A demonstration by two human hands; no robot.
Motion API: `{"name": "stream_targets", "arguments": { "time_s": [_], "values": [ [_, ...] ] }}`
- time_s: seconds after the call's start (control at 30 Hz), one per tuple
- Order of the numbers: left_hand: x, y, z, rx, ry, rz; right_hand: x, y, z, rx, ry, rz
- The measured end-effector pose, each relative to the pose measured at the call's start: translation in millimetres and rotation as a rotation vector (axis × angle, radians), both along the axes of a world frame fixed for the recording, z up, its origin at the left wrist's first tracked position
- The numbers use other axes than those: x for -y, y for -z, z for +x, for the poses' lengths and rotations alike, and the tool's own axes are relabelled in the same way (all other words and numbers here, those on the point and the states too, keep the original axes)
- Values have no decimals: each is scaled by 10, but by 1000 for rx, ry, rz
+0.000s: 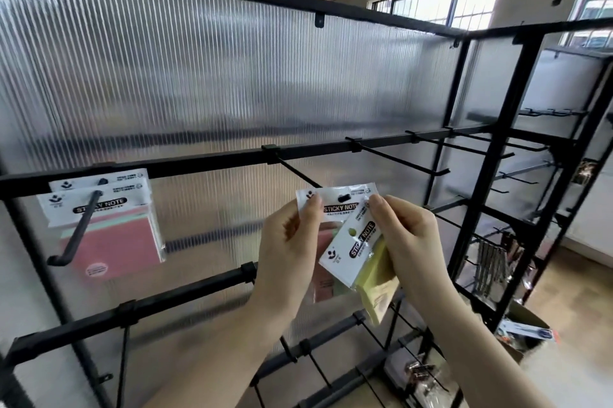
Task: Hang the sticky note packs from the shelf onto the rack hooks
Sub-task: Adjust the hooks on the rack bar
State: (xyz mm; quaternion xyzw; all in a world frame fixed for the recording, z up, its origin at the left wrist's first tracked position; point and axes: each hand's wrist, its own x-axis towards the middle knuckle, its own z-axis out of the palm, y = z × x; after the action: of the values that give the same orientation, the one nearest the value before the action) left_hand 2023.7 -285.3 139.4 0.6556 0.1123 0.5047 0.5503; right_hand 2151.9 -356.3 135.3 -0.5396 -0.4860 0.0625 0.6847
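Nearest the camera, two bare forearms reach up toward the rack. The left hand [292, 241] pinches the top left corner of a pink sticky note pack [335, 205], thumb on the white header card, the other fingers curled behind it. The right hand [408, 241] pinches the top right corner of that same header between thumb and forefinger, and its lower fingers also grip a yellow sticky note pack [365, 261], which hangs tilted with its header pointing down to the left, in front of the pink one. Both grips are narrow, closed on the packs.

The tip of a hook [298, 175] shows through the slot in the pink pack's header, so the pack sits at the hook's outer end. This hook juts from the middle rail [199, 160] of the rack.

Toward the left end of the same rail, two hung packs [106, 225] dangle one behind the other on another hook [79, 228], the front one pink with a green layer showing.

More bare hooks stick out along the rail to the right, and lower rails carry others. Behind the rails stands a ribbed translucent panel [215, 75]. At the far right a second black rack [517, 175] holds small items, too blurred to identify, and a cardboard box [527, 334] sits on the floor by its foot.
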Motion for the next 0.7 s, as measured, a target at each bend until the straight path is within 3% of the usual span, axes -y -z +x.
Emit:
{"name": "stream_targets", "arguments": {
  "time_s": [0.2, 0.53, 0.7],
  "values": [
    [-157, 62, 44, -33, -54, -38, -182, 36, 27, 35, 44, -69],
    [-751, 187, 174, -113, -421, 10, -758, 135, 204, 81, 105, -207],
    [-992, 284, 284, -109, -524, -82, -931, 215, 314, 31, 50, -276]
  ]
}}
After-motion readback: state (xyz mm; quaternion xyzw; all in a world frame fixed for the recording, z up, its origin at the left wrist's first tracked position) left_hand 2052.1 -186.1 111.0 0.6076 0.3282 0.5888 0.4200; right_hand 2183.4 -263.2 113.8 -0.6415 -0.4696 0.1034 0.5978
